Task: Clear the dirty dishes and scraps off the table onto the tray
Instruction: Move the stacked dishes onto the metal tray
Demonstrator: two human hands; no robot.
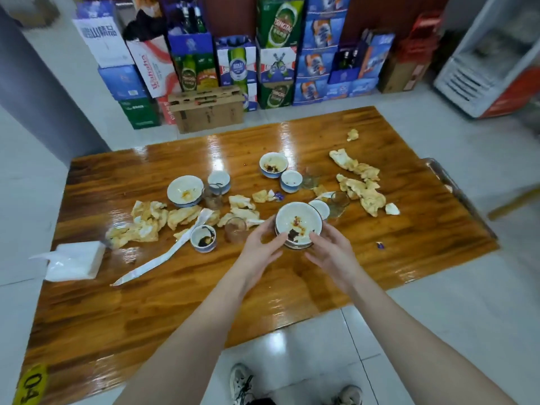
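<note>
A white dirty bowl [296, 219] with red and dark sauce smears sits in the middle of the wooden table [187, 302]. My left hand [260, 244] holds its left side, thumb along the rim. My right hand [330, 252] grips its right side, thumb on the rim. More dirty dishes stand around: a bowl [185, 190] at the left, another bowl [273, 165] further back, small cups [219, 182] [291, 181] and a cup with dark sauce [203, 238]. Crumpled, stained tissues [362, 188] lie scattered. Only an edge of the metal tray [455, 190] shows at the table's right side.
Clear glasses [235, 229] [339, 201] stand close to the held bowl, beside a small dish [320, 208]. A napkin pack [74, 260] and a long paper strip [157, 263] lie at the left. Stacked drink cartons [280, 54] line the far wall. A fridge [496, 54] stands at the right.
</note>
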